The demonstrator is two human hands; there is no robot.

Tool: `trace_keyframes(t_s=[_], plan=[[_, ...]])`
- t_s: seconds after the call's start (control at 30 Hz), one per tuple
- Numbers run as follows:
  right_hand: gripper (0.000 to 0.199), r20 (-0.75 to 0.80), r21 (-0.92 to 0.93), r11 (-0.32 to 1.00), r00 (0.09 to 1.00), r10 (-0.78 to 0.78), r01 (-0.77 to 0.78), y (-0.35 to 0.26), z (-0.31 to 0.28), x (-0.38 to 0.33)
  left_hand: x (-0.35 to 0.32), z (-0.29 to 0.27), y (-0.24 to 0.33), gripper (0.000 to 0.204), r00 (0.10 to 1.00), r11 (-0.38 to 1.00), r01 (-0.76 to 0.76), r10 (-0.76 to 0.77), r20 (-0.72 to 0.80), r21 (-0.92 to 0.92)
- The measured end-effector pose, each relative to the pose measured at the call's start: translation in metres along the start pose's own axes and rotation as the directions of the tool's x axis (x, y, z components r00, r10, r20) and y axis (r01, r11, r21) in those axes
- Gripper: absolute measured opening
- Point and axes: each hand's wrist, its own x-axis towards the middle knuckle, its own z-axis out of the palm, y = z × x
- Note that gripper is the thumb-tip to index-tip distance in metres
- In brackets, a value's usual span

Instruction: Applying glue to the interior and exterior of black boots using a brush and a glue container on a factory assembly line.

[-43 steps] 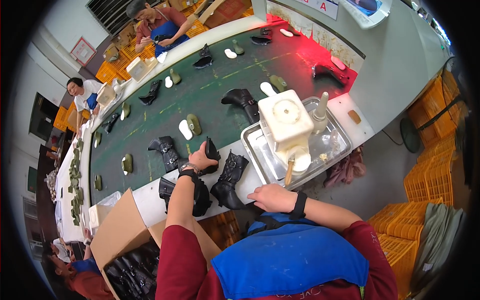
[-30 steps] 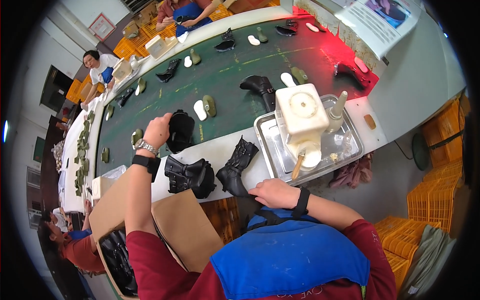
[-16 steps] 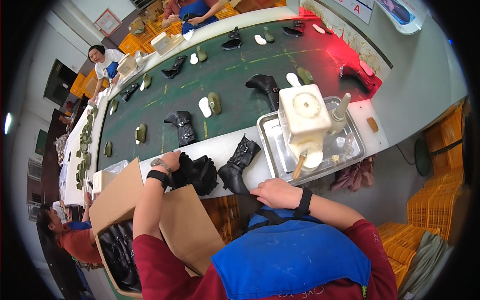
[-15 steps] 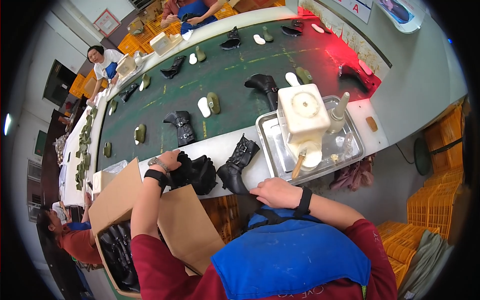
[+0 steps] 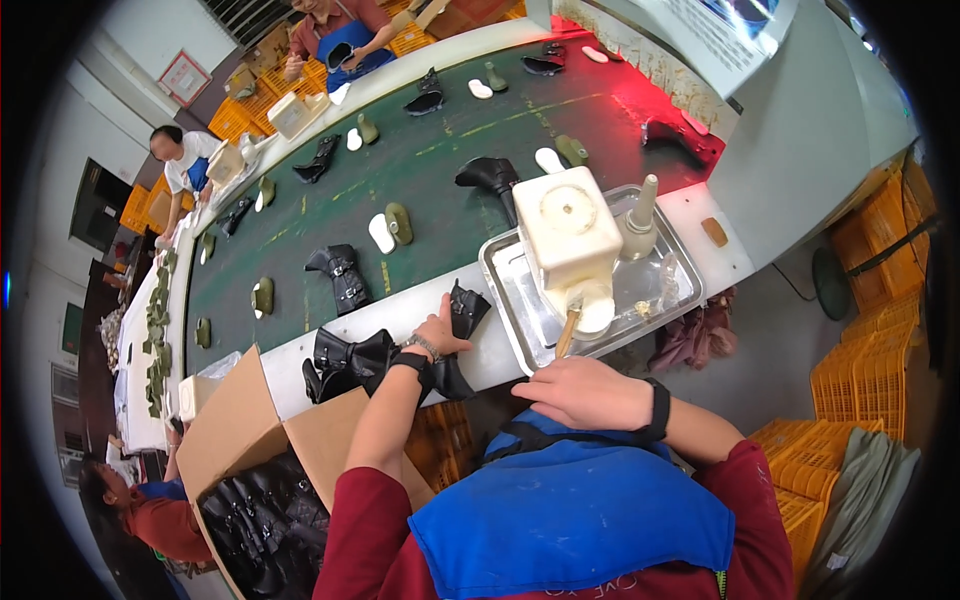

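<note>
A black buckled boot (image 5: 466,310) lies on the white ledge in front of me, its lower part partly covered by my left hand (image 5: 436,334). That hand rests across the boot with thumb and forefinger spread. My right hand (image 5: 582,392) is in front of the metal tray's near edge, fingers stretched loosely to the left with nothing visible in them. Left of my left wrist, more black boots (image 5: 348,358) lie bunched on the ledge. An open cardboard box (image 5: 232,410) at lower left holds several black boots.
A metal tray (image 5: 690,290) carries a white container (image 5: 568,215) with a wooden-handled brush (image 5: 569,328) and a squeeze bottle (image 5: 640,225). Boots, white insoles and olive-green pieces lie on the green belt (image 5: 430,180). Orange crates (image 5: 865,350) stand at right; other people work across and left.
My left hand has moved right, from the bunched boots to the single boot. My right hand has drawn away from that boot's lower end. The view has shifted slightly.
</note>
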Motion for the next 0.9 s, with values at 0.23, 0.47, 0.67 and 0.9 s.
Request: trace_keyframes(t_s=[0.23, 0.47, 0.67, 0.9], plan=[[0.024, -0.130, -0.004, 0.985, 0.977, 0.169, -0.171, -0.001, -0.037, -0.041, -0.015, -0.056, 0.022, 0.061, 0.951, -0.059, -0.249, -0.202, -0.233, -0.967], [0.024, -0.472, 0.058, 0.995, 0.876, 0.100, -0.082, -0.013, -0.024, 0.003, -0.066, -0.081, 0.101, 0.042, 0.962, -0.842, 0.091, 0.213, -0.173, -0.532], [0.018, -0.657, -0.148, 0.938, 0.740, 0.145, -0.315, 0.004, -0.012, 0.020, -0.093, -0.060, 0.122, 0.040, 0.915, -0.820, 0.132, 0.316, -0.249, -0.556], [0.030, -0.575, 0.462, 0.836, 0.617, 0.538, -0.297, 0.030, -0.025, 0.021, -0.132, -0.076, 0.107, 0.069, 0.871, -0.196, -0.466, -0.273, -0.408, -0.863]])
